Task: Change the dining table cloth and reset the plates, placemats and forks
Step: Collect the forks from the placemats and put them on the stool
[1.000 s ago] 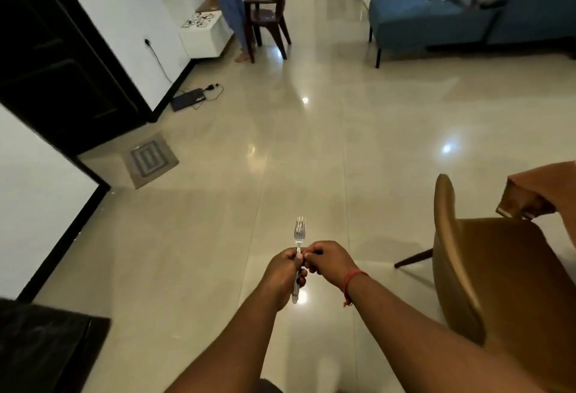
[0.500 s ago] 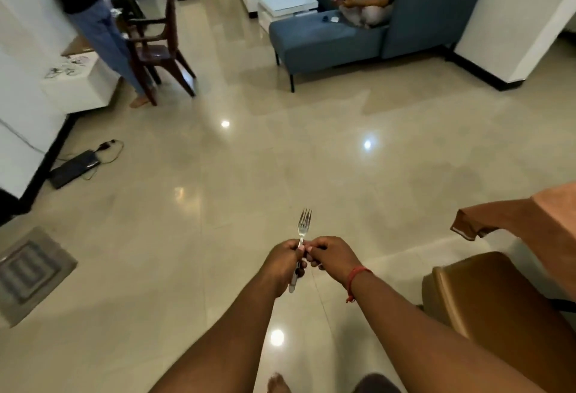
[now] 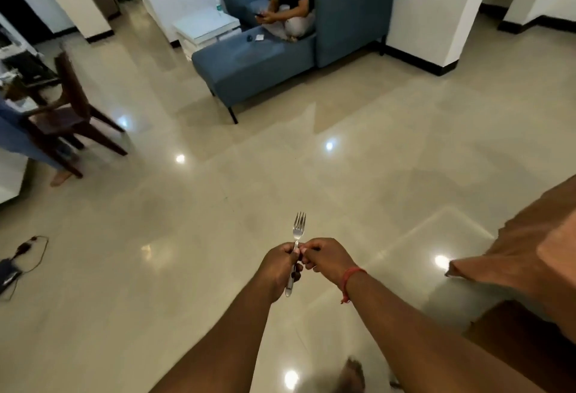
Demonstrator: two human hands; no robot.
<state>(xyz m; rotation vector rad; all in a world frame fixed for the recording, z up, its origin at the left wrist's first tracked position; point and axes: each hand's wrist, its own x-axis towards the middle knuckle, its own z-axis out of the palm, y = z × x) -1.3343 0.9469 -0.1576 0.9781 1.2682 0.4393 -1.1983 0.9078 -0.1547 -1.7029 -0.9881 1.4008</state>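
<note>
A silver fork (image 3: 298,228) points tines-up over the shiny floor in front of me. My left hand (image 3: 280,265) grips its handle, whose end sticks out below the fist. My right hand (image 3: 327,260), with a red thread at the wrist, pinches the fork's neck beside the left hand. At the right edge hangs the corner of an orange-brown table cloth (image 3: 511,255) over the dining table. No plates or placemats are in view.
A blue sofa (image 3: 258,65) with a seated person (image 3: 290,3) stands ahead. A dark wooden chair (image 3: 71,112) and a standing person's leg (image 3: 28,146) are at the left. A cable and device (image 3: 18,255) lie on the floor at left. A brown chair (image 3: 526,336) sits lower right.
My view has swung to the right: the sofa and the table cloth have come further into view, the doorway and mat have left it. Both hands keep holding the fork the same way.
</note>
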